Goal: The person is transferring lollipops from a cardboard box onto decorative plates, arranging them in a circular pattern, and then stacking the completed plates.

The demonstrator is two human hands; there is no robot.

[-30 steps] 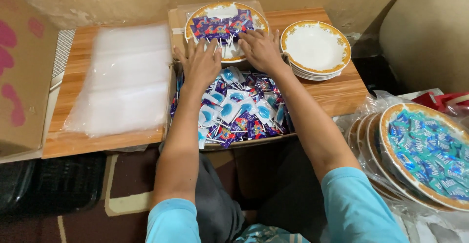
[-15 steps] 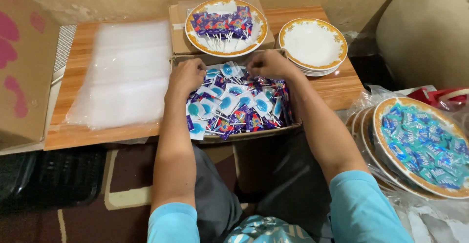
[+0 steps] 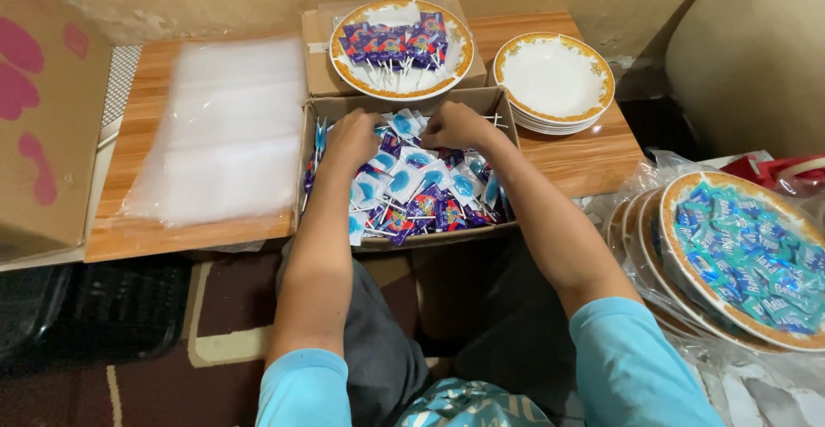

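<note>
A cardboard box (image 3: pixel 507 109) in front of me holds a heap of blue and purple wrapped lollipops (image 3: pixel 421 191) with white sticks. Both my hands are down in the box's far half. My left hand (image 3: pixel 351 139) has its fingers curled into the pile at the left side. My right hand (image 3: pixel 455 126) is curled over lollipops near the back wall. Behind the box, a gold-rimmed plate (image 3: pixel 451 62) carries a row of purple lollipops (image 3: pixel 391 45), sticks pointing toward me.
A stack of empty gold-rimmed white plates (image 3: pixel 554 79) sits at the back right of the wooden table (image 3: pixel 593 152). Clear plastic bags (image 3: pixel 219 126) lie on the left. Bagged plates of blue sweets (image 3: pixel 743 251) rest at my right, a cardboard box (image 3: pixel 39 109) at far left.
Both hands came back from the far plate of purple lollipops and dropped into the box, where they now dig in the pile.
</note>
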